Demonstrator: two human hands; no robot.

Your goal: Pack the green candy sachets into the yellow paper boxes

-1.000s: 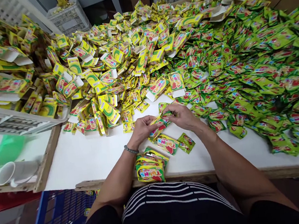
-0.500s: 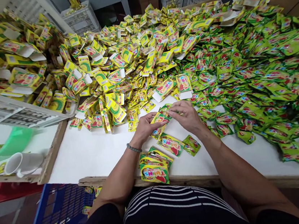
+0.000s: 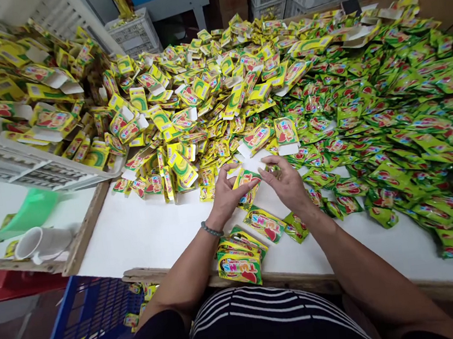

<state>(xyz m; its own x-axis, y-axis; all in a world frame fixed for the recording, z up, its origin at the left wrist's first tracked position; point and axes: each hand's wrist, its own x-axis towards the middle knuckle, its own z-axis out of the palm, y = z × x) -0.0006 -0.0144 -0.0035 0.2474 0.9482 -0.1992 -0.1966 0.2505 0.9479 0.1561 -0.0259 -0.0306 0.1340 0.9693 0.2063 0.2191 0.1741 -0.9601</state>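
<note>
Where the white table (image 3: 147, 231) stretches across the view, a broad heap of green packets (image 3: 405, 142) covers its right side, spilling toward the near edge. Against that heap, in the middle and toward the far edge, lies a pile of yellow boxes (image 3: 204, 92), several with white flaps standing open. At the left, a white crate (image 3: 35, 160) is filled above its rim with more such boxes. Below the table's near edge, also at the left, stands a blue basket (image 3: 79, 330) with some yellow packaging showing inside. Beside the crate lie a piece of green plastic (image 3: 33, 212) and a white mug (image 3: 49, 242), tipped on its side.

Close to the person's body, a small group of boxes (image 3: 240, 264) overlaps, printed faces up. Just beyond it, the left hand (image 3: 227, 194) pinches one box (image 3: 247, 185) between thumb and fingers, tilted above the table. The right hand (image 3: 288, 184) is near that box's far end, thumb and forefinger slightly apart; whether it touches the box I cannot tell. Nearer the body lies a loose box (image 3: 264, 223), with a single green packet (image 3: 296, 228) at its right end. A beaded bracelet (image 3: 212, 229) circles the left wrist.
</note>
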